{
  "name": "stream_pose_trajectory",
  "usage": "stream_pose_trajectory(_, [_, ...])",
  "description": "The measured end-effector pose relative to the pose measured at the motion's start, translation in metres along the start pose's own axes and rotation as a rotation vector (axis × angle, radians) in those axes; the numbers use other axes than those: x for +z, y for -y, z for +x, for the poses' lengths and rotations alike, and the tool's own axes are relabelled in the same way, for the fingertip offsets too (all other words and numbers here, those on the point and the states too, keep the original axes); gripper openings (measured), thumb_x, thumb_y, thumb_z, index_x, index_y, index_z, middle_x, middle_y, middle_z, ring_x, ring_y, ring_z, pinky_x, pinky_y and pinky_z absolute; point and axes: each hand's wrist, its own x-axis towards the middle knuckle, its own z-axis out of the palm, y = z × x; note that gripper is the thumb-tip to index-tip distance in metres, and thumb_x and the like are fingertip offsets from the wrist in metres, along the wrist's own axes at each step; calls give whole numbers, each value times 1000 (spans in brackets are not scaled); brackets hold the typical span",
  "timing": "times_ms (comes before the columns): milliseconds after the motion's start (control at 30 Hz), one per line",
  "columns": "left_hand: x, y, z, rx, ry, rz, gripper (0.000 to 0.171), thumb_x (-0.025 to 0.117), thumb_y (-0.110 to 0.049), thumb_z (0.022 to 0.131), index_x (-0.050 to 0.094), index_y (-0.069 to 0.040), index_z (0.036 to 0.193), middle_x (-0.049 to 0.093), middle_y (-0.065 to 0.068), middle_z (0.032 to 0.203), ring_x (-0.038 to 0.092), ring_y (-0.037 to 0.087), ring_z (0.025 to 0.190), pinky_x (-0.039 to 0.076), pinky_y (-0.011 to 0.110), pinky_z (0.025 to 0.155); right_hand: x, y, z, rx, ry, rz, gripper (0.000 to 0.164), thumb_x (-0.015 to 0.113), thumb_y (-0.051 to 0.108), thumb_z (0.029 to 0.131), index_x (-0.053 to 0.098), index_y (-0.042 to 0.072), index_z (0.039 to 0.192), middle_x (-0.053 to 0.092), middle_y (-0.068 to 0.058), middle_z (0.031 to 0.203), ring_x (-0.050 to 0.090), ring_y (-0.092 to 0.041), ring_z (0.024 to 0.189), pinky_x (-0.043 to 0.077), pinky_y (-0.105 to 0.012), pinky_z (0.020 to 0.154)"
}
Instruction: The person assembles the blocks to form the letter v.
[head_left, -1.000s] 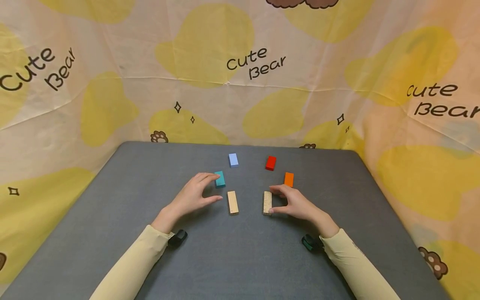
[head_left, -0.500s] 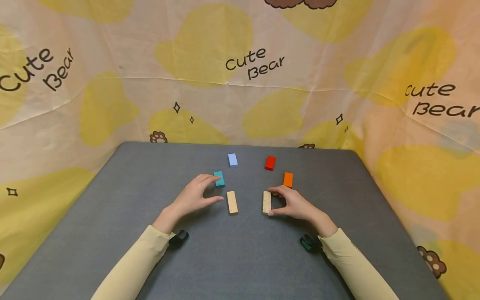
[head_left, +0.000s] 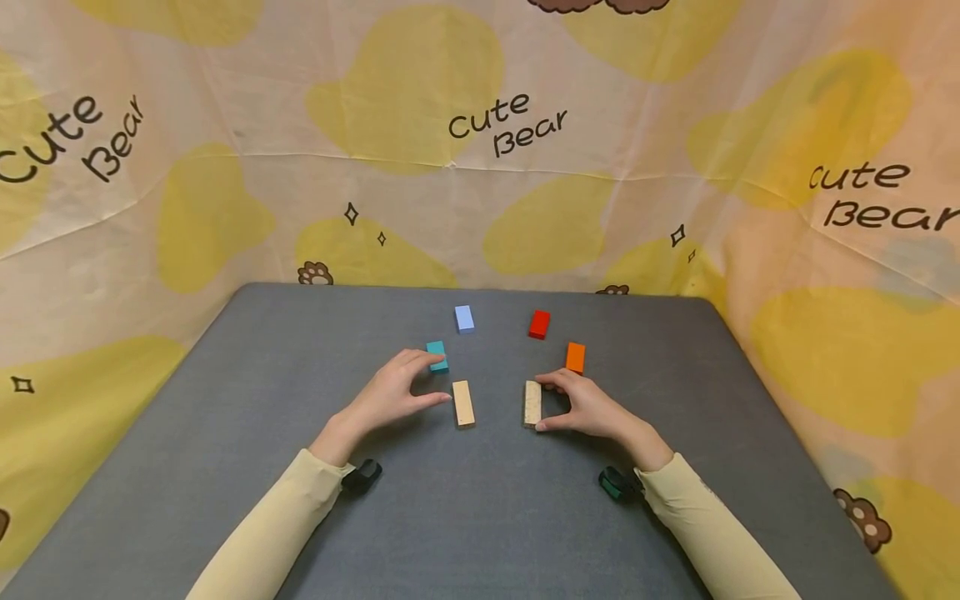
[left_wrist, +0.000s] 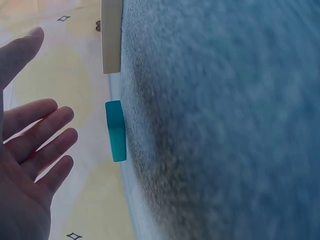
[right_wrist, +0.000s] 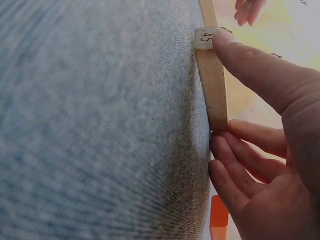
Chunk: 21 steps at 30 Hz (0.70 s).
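On the grey table lie two long wooden blocks. My right hand (head_left: 592, 407) pinches the right wooden block (head_left: 532, 403) lengthwise, thumb at its near end and fingertips at its far end. A marked label (right_wrist: 204, 37) shows on that block's near end in the right wrist view. My left hand (head_left: 386, 392) hovers with fingers spread, left of the other wooden block (head_left: 463, 405); its thumb comes close to that block's side. Its fingertips partly cover a teal block (head_left: 434, 347) in the head view, but stand apart from it in the left wrist view.
Beyond the right hand lies an orange block (head_left: 575, 356). Farther back are a red block (head_left: 539, 324) and a light blue block (head_left: 464, 319). A printed cloth (head_left: 420, 100) hangs behind the grey table (head_left: 480, 517). Dark wrist devices sit under both wrists.
My left hand has drifted slightly right, bringing its thumb nearer the left wooden block. The right hand and the blocks look unmoved; the head view has shifted slightly.
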Motion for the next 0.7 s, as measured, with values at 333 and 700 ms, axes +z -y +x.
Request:
stream_pose_trajectory(333, [6,-8,4,-21,66,-38,69,75,-47,77,57,-7,130,59,6,126,51,25,118,43,44,98,-2,3,-1,18,14,-3,73,80,43,73,54,9,132,57,-7,122,55,-21,109,44,-41,96])
stream_pose_trajectory(700, [11,-15,9,-49,132,-75,69,76,-46,76,58,-6,129,60,7,126,54,24,117,43,44,99,-3,2,0,29,25,-3,74,78,47,74,53,10,133,56,-6,123,54,-19,110,43,-41,97])
